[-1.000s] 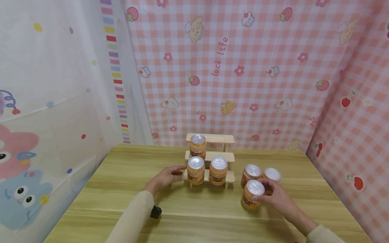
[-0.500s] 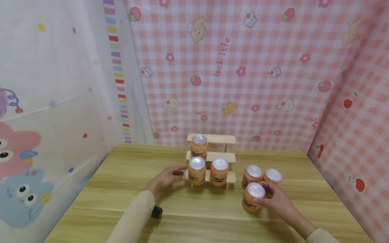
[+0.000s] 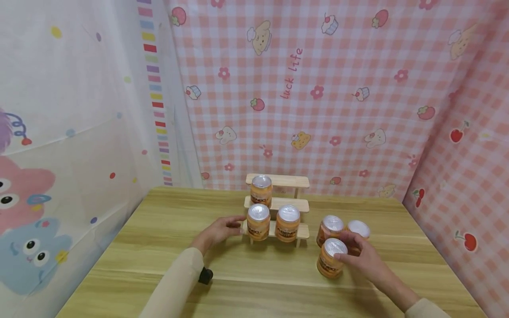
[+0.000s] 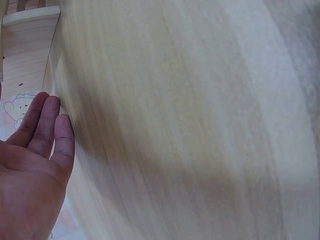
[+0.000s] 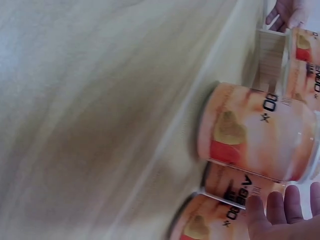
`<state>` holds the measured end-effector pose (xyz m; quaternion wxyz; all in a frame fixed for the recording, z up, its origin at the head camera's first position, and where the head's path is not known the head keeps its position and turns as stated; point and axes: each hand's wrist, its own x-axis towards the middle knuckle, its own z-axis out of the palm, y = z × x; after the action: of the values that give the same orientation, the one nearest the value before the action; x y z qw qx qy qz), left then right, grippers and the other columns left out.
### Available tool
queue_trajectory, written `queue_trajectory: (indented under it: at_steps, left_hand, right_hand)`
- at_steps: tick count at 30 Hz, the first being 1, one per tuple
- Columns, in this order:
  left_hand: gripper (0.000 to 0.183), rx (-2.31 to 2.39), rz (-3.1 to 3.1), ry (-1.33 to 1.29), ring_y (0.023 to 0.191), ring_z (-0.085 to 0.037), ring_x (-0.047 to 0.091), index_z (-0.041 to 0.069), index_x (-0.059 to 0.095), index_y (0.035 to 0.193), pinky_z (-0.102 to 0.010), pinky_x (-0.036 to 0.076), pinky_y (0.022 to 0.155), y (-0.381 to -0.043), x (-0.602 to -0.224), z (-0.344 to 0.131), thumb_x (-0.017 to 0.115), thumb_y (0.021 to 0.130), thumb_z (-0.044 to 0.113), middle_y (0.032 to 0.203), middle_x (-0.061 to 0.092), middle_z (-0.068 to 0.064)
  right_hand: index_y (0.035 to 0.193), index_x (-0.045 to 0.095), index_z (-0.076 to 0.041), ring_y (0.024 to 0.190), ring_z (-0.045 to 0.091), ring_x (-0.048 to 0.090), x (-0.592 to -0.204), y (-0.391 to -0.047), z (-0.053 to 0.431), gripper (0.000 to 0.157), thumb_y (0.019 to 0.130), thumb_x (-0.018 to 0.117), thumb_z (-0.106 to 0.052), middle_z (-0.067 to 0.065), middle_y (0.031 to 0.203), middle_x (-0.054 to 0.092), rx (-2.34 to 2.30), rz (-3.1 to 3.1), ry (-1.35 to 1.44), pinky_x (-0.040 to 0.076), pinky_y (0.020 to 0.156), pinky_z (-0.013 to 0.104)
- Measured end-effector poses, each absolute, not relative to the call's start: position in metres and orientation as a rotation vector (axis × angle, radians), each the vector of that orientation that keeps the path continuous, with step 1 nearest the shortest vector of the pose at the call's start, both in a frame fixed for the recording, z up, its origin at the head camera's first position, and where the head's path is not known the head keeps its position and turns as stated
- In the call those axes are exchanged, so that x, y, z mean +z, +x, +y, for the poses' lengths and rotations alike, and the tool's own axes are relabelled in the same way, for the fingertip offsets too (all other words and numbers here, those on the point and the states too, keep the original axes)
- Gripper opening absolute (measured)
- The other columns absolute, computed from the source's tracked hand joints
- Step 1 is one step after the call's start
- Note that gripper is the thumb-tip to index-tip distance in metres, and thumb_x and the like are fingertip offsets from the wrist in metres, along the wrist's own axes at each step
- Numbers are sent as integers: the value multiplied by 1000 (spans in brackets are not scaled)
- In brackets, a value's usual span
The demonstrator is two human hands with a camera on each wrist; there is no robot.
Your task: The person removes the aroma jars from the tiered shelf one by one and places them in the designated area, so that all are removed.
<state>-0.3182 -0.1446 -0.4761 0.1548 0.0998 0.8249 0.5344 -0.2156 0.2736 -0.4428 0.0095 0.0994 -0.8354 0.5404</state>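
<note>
Can (image 3: 328, 263), orange-labelled, frontmost right of tiered wooden rack (image 3: 293, 204), prob. stiff, slick, best held mid-body; R hand (image 3: 366, 261) beside it, pinch unclear; L hand (image 3: 217, 232), fingers extended, left of rack.

To the person's right I see three squat orange cans upright on the worktop (image 3: 258, 282), with silvery lids and dark lettering: a front can (image 3: 328, 263), a back-left can (image 3: 329, 230) just behind it, and a back-right can (image 3: 358, 229), partly hidden. Beside this group stands a three-step wooden rack (image 3: 289, 204). A left can (image 3: 258, 224) and a right can (image 3: 288, 225) stand upright on its bottom step; an upper can (image 3: 261, 192) stands on its middle step, at the left end.
</note>
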Motion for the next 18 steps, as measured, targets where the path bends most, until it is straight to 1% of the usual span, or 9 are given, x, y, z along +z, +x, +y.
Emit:
queue_trajectory:
  at_steps: [4, 6, 8, 11, 14, 18]
  left_hand:
    - [49, 1543, 2353, 284, 132, -37, 46, 14, 57, 141, -56, 34, 110, -318, -475, -145, 70, 94, 20, 138, 55, -19]
    - [49, 1548, 2346, 281, 132, -37, 46, 14, 57, 141, -56, 33, 111, -317, -475, -145, 70, 94, 19, 138, 55, -19]
    - [49, 1551, 2341, 279, 132, -37, 46, 14, 57, 141, -56, 33, 111, -316, -475, -145, 70, 94, 19, 139, 54, -20]
    - [49, 1549, 2342, 275, 132, -37, 46, 15, 57, 141, -56, 33, 110, -316, -474, -145, 70, 94, 18, 139, 54, -19]
    - [48, 1543, 2347, 269, 132, -36, 46, 16, 57, 141, -55, 34, 110, -317, -475, -145, 69, 94, 19, 139, 54, -19]
    - [49, 1537, 2354, 276, 132, -37, 46, 17, 57, 141, -55, 35, 110, -318, -475, -145, 69, 94, 20, 139, 55, -19]
  right_hand:
    - [139, 41, 11, 124, 37, 52, -433, -218, 273, 62, 91, 73, -11, 29, 137, 51, 1693, -2616, 312, 49, 96, 25]
    - [142, 39, 11, 130, 42, 46, -428, -220, 272, 65, 92, 72, -14, 30, 141, 46, 1694, -2629, 322, 46, 102, 30]
    - [144, 38, 10, 132, 45, 43, -423, -222, 270, 66, 93, 71, -16, 31, 144, 44, 1686, -2643, 327, 46, 102, 34]
    - [144, 39, 8, 133, 45, 42, -415, -228, 266, 65, 93, 71, -17, 31, 143, 44, 1645, -2647, 329, 45, 103, 42]
    - [145, 40, 5, 133, 41, 43, -406, -234, 261, 65, 93, 71, -20, 27, 144, 46, 1605, -2661, 328, 44, 104, 46]
    - [149, 36, 1, 136, 39, 40, -393, -244, 253, 70, 94, 71, -26, 24, 148, 42, 1612, -2675, 341, 41, 106, 50]
